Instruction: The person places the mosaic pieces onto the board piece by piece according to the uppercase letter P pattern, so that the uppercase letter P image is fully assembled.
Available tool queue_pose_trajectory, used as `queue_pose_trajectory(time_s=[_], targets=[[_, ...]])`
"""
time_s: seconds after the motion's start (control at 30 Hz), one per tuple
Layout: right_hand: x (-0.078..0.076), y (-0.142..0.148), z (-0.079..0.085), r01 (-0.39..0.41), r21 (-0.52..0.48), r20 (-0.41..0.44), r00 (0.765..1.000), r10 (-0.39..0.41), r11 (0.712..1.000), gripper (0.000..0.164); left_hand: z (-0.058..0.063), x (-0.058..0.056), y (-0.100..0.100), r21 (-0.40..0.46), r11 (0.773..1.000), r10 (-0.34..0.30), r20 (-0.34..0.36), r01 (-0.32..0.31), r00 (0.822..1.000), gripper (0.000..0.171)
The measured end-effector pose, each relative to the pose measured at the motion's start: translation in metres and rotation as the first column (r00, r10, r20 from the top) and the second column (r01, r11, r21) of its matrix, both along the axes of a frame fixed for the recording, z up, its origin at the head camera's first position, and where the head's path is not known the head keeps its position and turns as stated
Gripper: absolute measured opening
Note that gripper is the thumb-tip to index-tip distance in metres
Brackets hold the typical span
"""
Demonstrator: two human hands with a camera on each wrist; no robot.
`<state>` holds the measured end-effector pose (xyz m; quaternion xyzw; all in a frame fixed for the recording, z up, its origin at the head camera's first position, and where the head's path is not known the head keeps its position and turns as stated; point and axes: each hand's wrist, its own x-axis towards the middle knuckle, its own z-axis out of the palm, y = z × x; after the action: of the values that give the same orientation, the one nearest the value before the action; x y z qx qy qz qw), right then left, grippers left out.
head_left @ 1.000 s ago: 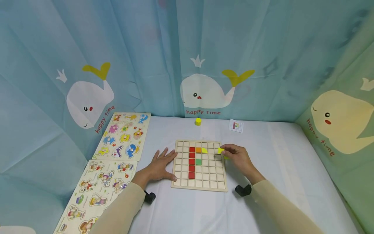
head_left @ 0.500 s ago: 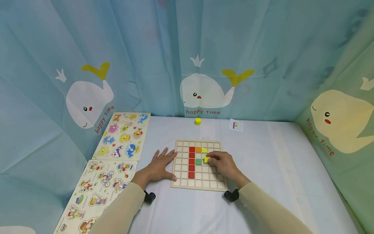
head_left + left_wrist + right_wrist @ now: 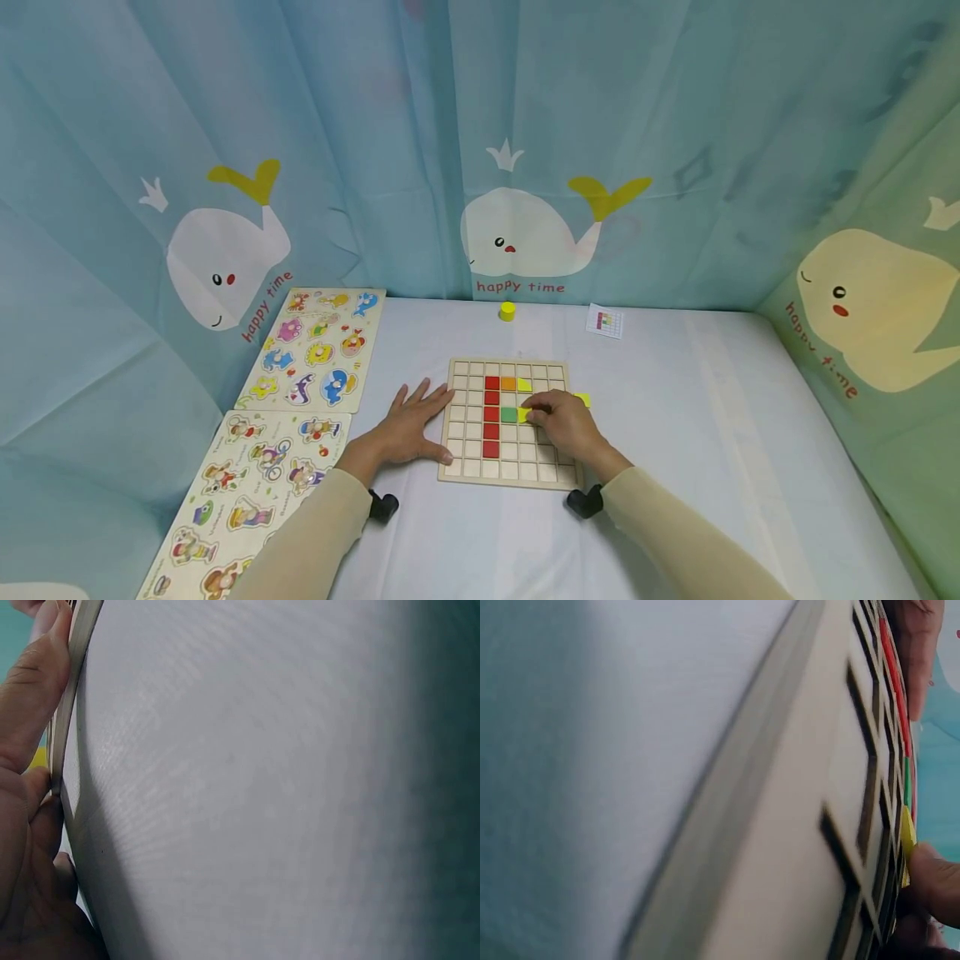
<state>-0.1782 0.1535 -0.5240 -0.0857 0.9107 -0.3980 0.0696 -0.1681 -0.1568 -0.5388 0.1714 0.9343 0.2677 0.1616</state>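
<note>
A wooden grid board (image 3: 468,468) lies on the white-covered table. Its squares hold a column of red tiles (image 3: 491,414), an orange tile (image 3: 508,383), a yellow tile (image 3: 524,384) and a green tile (image 3: 508,414). My left hand (image 3: 401,432) rests at the board's left edge, fingers spread, thumb by the lower left corner. Over the grid, my right hand (image 3: 567,423) pinches another yellow square tile (image 3: 907,834) just right of the green one. That tile looks slightly tilted in the right wrist view, and fingers hide part of it. Whether it sits in its square I cannot tell.
More yellow (image 3: 582,400) shows just beyond the board's right edge, partly behind the right hand. A small pattern card (image 3: 604,322) and a yellow cylindrical piece or stack (image 3: 507,311) stand farther back. Two picture puzzle boards (image 3: 306,393) lie at the left.
My right hand has carried the yellow tile leftward from the board's right edge, then slightly down beside the green tile. The left hand has stayed in place.
</note>
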Motion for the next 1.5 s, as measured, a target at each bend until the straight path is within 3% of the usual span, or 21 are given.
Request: queue_pose_trajectory(time_s=[0.2,0.8,1.1,1.33,1.5], targets=[[-0.001,0.001,-0.005,-0.002,0.051,-0.037,0.999,0.004,0.999,0.012,0.0,0.0,0.0,0.0,1.0,-0.002,0.004,0.002,1.0,0.116],[0.0,-0.001,-0.004,-0.013,0.04,-0.042,0.999,0.014,0.999,0.017,0.002,-0.001,-0.001,-0.006,1.0,-0.014,0.005,0.014,1.0,0.115],[-0.001,0.007,-0.003,0.008,-0.087,-0.017,1.0,-0.009,0.996,0.035,0.001,-0.001,-0.001,0.005,1.0,-0.006,0.006,0.006,1.0,0.116],[-0.003,0.016,-0.003,0.056,-0.131,0.006,0.998,-0.056,0.99,0.036,-0.001,-0.001,-0.001,-0.004,1.0,-0.011,0.006,0.011,1.0,0.116],[-0.01,0.036,0.003,0.088,-0.14,-0.026,0.995,-0.093,0.986,0.033,-0.002,-0.002,-0.002,-0.004,1.0,-0.016,0.008,0.016,1.0,0.117]])
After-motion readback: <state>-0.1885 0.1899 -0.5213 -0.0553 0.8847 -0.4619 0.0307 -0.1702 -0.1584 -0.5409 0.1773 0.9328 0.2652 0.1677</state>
